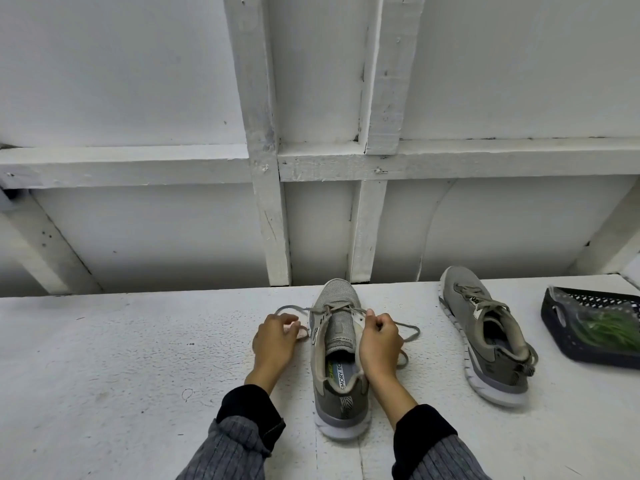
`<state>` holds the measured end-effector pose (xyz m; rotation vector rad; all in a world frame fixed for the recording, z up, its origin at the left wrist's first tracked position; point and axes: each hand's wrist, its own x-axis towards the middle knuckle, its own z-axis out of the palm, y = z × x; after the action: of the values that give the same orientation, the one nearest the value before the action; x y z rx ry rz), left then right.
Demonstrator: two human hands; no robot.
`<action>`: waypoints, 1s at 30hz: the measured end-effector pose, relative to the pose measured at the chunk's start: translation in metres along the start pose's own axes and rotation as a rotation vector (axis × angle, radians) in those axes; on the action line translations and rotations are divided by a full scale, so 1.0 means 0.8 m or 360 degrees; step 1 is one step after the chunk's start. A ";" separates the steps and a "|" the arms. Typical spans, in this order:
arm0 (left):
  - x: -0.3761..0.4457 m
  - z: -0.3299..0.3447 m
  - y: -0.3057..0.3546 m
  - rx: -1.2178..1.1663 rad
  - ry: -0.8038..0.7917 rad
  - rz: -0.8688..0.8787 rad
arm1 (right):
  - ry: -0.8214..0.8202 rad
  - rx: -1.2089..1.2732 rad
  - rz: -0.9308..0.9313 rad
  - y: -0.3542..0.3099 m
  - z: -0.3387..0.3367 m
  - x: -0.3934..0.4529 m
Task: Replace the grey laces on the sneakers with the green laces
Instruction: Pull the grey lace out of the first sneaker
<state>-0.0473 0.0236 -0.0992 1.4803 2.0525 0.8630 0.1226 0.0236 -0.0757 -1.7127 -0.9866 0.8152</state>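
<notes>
1. The near sneaker [337, 358] stands mid-table, toe toward the wall, its grey lace [410, 332] loosened and trailing out both sides.
2. The right hand [379, 341] pinches the lace at the upper eyelets; the left hand [275, 337] rests beside the shoe, fingers loosely curled over the lace end — whether it grips cannot be told.
3. The second sneaker [485, 336] lies to the right, still laced grey.
4. A dark basket [568, 344] at the right edge holds a clear bag with the green laces [606, 329].
5. The white table [121, 375] is bare on the left.

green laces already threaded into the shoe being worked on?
No: the near shoe still has its grey lace, and the green laces sit bagged in the dark basket at right.
</notes>
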 end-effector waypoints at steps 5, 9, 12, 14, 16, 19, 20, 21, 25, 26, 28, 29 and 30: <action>-0.005 -0.014 0.047 -0.0370 -0.0090 0.0090 | -0.0051 -0.0056 -0.0010 0.000 0.001 0.004; 0.001 -0.009 0.065 -0.0557 -0.0228 -0.0060 | -0.0273 -0.0447 -0.0171 -0.010 -0.002 0.012; 0.006 -0.005 0.076 -0.0396 -0.0270 -0.0085 | -0.0452 -0.0905 -0.0272 -0.027 -0.002 0.024; 0.008 -0.006 0.085 -0.0261 -0.0283 -0.0092 | -0.0490 -0.1047 -0.0298 -0.036 0.000 0.031; 0.009 -0.006 0.093 -0.0146 -0.0312 -0.0113 | -0.0496 -0.1138 -0.0323 -0.044 0.003 0.034; 0.014 0.001 0.101 0.0036 -0.0296 -0.0136 | -0.0500 -0.1242 -0.0367 -0.047 0.010 0.037; 0.015 0.005 0.103 0.0111 -0.0286 -0.0138 | -0.0494 -0.1260 -0.0383 -0.047 0.011 0.037; 0.015 0.008 0.104 0.0187 -0.0274 -0.0132 | -0.0484 -0.1270 -0.0403 -0.046 0.012 0.037; 0.011 0.018 0.100 0.0392 -0.0194 -0.0061 | -0.0418 -0.1281 -0.0500 -0.041 0.012 0.034; 0.012 0.019 0.098 0.0390 -0.0166 -0.0047 | -0.0405 -0.1276 -0.0512 -0.040 0.012 0.034; 0.011 0.019 0.093 0.0355 -0.0126 -0.0036 | -0.0386 -0.1242 -0.0521 -0.039 0.010 0.034; 0.011 0.018 0.090 0.0330 -0.0108 -0.0032 | -0.0376 -0.1219 -0.0518 -0.038 0.008 0.035; 0.011 0.017 0.087 0.0289 -0.0091 -0.0031 | -0.0365 -0.1195 -0.0510 -0.037 0.007 0.035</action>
<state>0.0053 0.0507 -0.0585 1.5570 2.1464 0.6333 0.1234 0.0570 -0.0515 -2.0108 -1.8366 0.4516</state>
